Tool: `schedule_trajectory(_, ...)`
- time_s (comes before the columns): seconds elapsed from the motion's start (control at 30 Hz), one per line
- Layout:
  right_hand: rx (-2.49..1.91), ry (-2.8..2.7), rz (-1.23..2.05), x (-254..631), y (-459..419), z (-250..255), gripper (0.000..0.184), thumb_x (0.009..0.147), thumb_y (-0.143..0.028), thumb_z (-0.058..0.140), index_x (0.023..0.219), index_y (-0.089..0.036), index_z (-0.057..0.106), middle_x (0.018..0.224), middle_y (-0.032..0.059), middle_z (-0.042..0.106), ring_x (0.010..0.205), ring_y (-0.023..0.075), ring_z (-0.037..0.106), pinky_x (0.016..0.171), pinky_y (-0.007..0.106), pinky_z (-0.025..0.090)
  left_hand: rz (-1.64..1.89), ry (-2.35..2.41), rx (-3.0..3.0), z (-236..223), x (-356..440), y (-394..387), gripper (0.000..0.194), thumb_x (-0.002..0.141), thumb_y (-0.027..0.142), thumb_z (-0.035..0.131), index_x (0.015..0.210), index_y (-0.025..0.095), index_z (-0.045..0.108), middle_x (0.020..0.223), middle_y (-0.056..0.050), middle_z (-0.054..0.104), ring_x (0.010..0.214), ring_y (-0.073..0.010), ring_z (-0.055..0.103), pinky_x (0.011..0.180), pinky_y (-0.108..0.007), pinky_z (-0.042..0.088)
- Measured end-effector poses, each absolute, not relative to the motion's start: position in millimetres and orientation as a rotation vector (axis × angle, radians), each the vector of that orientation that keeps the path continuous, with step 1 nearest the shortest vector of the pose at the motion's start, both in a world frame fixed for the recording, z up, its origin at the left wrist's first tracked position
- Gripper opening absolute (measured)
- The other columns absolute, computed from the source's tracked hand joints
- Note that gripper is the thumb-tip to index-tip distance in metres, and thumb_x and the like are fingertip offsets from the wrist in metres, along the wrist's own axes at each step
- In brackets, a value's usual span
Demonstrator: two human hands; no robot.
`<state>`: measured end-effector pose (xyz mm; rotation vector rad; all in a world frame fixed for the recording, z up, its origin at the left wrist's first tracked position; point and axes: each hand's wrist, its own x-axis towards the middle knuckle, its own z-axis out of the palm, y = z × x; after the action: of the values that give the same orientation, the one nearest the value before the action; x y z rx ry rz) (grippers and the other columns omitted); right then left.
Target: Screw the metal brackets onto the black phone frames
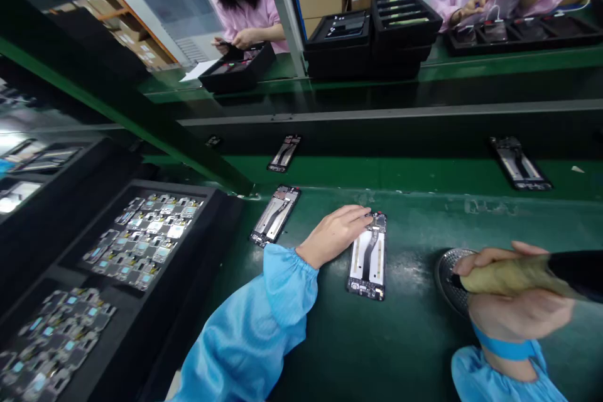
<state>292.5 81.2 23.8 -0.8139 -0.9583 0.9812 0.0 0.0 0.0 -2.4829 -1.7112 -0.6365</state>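
Note:
An open phone chassis (pixel 368 259) lies on the green bench in front of me. My left hand (pixel 335 234) rests beside it, fingertips touching its top end. My right hand (pixel 513 292) grips a tool with a tan taped handle and black body (pixel 527 273), lying sideways with its tip over a round perforated metal dish (pixel 447 270). A second chassis (pixel 275 215) lies to the left of my left hand. Both arms wear light blue sleeves.
Black trays of several small parts (pixel 144 240) (pixel 51 336) stand at my left. More chassis (pixel 284 153) (pixel 519 163) lie on the far conveyor strip. Across it, people in pink work over black trays (pixel 238 69) (pixel 518 34); stacked trays (pixel 372 34) sit between them.

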Motion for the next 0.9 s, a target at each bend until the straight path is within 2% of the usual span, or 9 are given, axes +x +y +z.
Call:
schedule_trajectory(0.2,-0.786,-0.988,0.967,289.4,80.8,22.9,0.065,0.072,-0.081,0.076,0.099,-0.022,0.072,0.058,0.0019,0.068,0.034,0.0259,0.055,0.035,0.043,0.047,-0.614,-1.793,-2.519,7.5,0.9,3.2,0.025,0.113,0.028,0.068,0.134,0.017,0.075,0.159,-0.014,0.067,0.146,-0.0287,0.066,0.122,-0.048,0.061)
schedule_trajectory(0.4,-0.705,-1.079,0.911,283.0,80.1,21.6,0.057,0.086,-0.079,0.071,0.104,-0.025,0.070,0.060,-0.0013,0.067,0.034,0.0218,0.055,0.035,0.036,0.046,-0.636,-1.759,-2.581,3.2,20.6,-9.6,0.019,0.115,0.028,0.064,0.124,0.019,0.078,0.143,-0.010,0.077,0.132,-0.0248,0.073,0.110,-0.042,0.066)
schedule_trajectory(0.57,-0.717,-1.124,0.845,277.8,75.2,25.9,0.053,0.094,-0.077,0.063,0.103,-0.025,0.068,0.061,-0.0031,0.063,0.036,0.0208,0.055,0.036,0.036,0.047,-0.584,-1.648,-2.620,3.5,72.1,-47.9,0.021,0.115,0.022,0.060,0.131,0.015,0.072,0.147,-0.015,0.074,0.135,-0.0277,0.072,0.113,-0.044,0.066)
schedule_trajectory(0.7,-0.741,-1.156,0.808,276.5,73.5,30.2,0.054,0.097,-0.077,0.058,0.103,-0.024,0.065,0.060,-0.0042,0.062,0.037,0.0188,0.054,0.038,0.034,0.047,-0.513,-1.738,-2.645,8.0,91.0,-59.4,0.032,0.112,0.016,0.062,0.144,0.022,0.067,0.157,-0.016,0.067,0.140,-0.0310,0.070,0.111,-0.047,0.066)
schedule_trajectory(0.8,-0.735,-1.185,0.799,277.8,72.6,31.7,0.057,0.096,-0.079,0.057,0.104,-0.022,0.064,0.060,-0.0050,0.061,0.037,0.0182,0.054,0.039,0.034,0.048,-0.586,-1.765,-2.681,6.3,91.4,-59.3,0.036,0.113,0.021,0.064,0.149,0.025,0.065,0.164,-0.016,0.062,0.146,-0.0317,0.066,0.115,-0.048,0.064)
schedule_trajectory(0.9,-0.755,-1.200,0.813,278.2,71.1,32.3,0.058,0.096,-0.080,0.057,0.105,-0.022,0.064,0.060,-0.0053,0.061,0.038,0.0180,0.055,0.040,0.034,0.049,-0.717,-1.769,-2.656,1.1,91.3,-60.1,0.032,0.115,0.026,0.061,0.147,0.022,0.067,0.159,-0.015,0.066,0.147,-0.0299,0.064,0.118,-0.047,0.063)
